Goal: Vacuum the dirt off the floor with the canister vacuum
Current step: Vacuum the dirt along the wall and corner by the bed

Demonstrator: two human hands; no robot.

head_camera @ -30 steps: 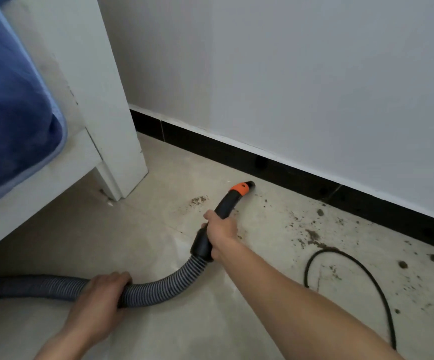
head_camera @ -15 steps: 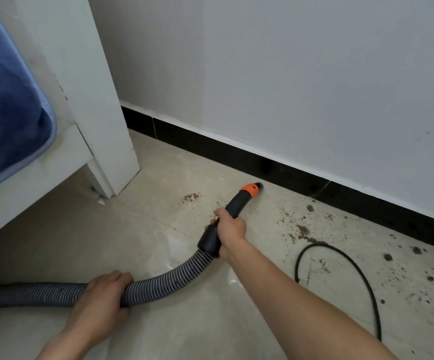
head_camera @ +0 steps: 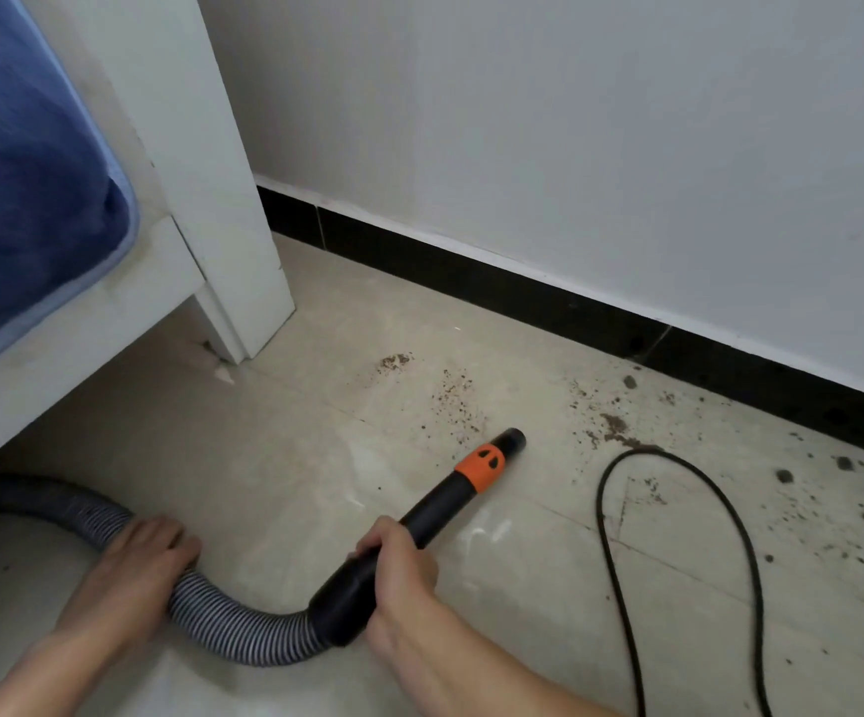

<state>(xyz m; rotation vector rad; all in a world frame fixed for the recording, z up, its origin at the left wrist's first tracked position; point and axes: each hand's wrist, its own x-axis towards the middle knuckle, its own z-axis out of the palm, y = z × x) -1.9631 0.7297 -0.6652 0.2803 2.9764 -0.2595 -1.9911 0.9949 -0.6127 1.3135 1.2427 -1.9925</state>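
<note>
Head view: a white wall [head_camera: 574,147] with black skirting [head_camera: 471,282] meets a beige tiled floor [head_camera: 290,483] beside a white bed frame [head_camera: 202,173]. The ribbed hose [head_camera: 243,633] curves across the tiles, left hand [head_camera: 135,571] clenched round it; right hand [head_camera: 398,577] grasps the black, orange-collared wand [head_camera: 440,504], its tip near scattered dirt [head_camera: 455,395]

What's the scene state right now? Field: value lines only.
left hand: grips ribbed hose
right hand: grips black handle at the hose end
nozzle: beyond orange collar, aimed toward the wall, low over floor; contact unclear
dirt scatter: just up-left of nozzle tip
small dirt patch: farther left, nearer the wall
heavier dirt: right of nozzle, running along black baseboard
cord: black, looped on floor, right of nozzle
bed frame: white, left, with blue mattress
</note>
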